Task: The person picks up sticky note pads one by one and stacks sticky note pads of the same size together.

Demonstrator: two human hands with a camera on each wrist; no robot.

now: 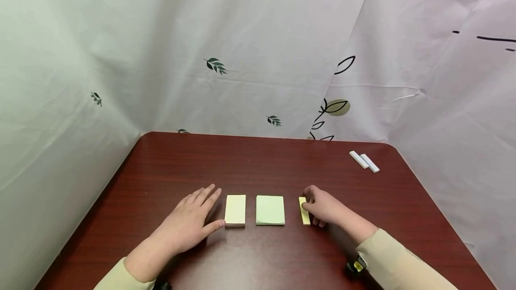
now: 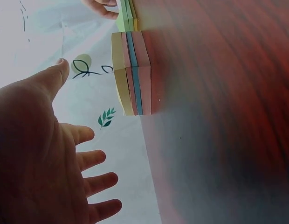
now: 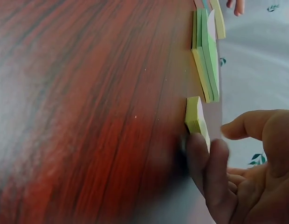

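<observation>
Three sticky note stacks lie in a row: a pale yellow one (image 1: 235, 209), a pale green one (image 1: 270, 210) and a narrow yellow one (image 1: 304, 211). My left hand (image 1: 185, 227) is spread, fingers straight, just left of the pale yellow stack. That stack shows pink and blue layers (image 2: 141, 79) below in the left wrist view. My right hand (image 1: 324, 206) is at the narrow stack's right side. In the right wrist view, bent fingers (image 3: 214, 161) are by the narrow stack (image 3: 194, 114), while the thumb is apart from it.
Two narrow white strips (image 1: 359, 159) lie touching at the back right of the dark red table (image 1: 242, 160). A white patterned sheet (image 1: 250, 57) hangs behind the table and along both sides. A dark wrist device with a yellow part (image 1: 358, 265) is at the right cuff.
</observation>
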